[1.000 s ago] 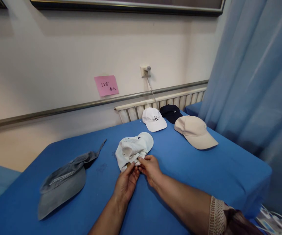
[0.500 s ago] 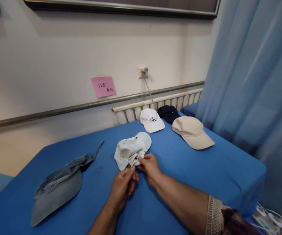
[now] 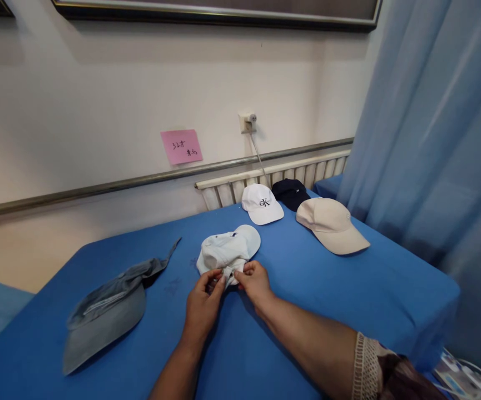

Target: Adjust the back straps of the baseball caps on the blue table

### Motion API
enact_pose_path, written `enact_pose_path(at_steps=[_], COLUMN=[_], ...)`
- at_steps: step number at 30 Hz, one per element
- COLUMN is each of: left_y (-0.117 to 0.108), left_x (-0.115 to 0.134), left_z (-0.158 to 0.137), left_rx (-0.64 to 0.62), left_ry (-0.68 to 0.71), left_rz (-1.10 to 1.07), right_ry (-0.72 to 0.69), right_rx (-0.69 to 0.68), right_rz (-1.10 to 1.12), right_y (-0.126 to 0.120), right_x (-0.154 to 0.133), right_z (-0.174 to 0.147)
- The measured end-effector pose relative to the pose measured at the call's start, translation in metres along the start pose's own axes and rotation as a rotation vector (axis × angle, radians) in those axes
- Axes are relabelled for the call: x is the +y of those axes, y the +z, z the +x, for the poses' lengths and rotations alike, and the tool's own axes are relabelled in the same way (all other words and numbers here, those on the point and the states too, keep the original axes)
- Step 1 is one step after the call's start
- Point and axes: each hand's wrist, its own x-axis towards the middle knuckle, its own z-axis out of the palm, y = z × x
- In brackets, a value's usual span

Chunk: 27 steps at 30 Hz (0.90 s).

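Observation:
A pale, almost white baseball cap (image 3: 226, 249) lies on the blue-covered table (image 3: 307, 311), its brim pointing away to the right and its back strap toward me. My left hand (image 3: 204, 291) pinches the strap from the left, fingers curled over the cap's edge. From the right, my right hand (image 3: 254, 282) grips the strap close to a small dark buckle or eyelet, between thumb and fingers. The fingertips of both hands are close together, and they hide part of the strap.
A grey-blue cap (image 3: 107, 314) with a loose strap lies at the left. Behind stand a white cap (image 3: 261, 204) with black letters, a dark navy cap (image 3: 290, 193) and a beige cap (image 3: 330, 225). A radiator (image 3: 223, 194) and a blue curtain (image 3: 424, 139) border the table.
My left hand has moved up onto the cap's back edge, its fingers now curled over the strap. My right hand keeps its grip. The whole view has shifted slightly.

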Motion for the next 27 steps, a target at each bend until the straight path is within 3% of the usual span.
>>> enact_pose_path(at_steps=[12, 27], left_y=[0.0, 0.009], left_x=[-0.007, -0.011], left_z=[0.001, 0.0], left_rx=[-0.127, -0.039], left_ry=[-0.119, -0.188], left_rz=[-0.158, -0.257], right_ry=[-0.07, -0.14], right_rx=[0.011, 0.016], right_rz=[-0.062, -0.085], right_y=[-0.002, -0.001], right_x=[-0.002, 0.003], right_z=[0.0, -0.002])
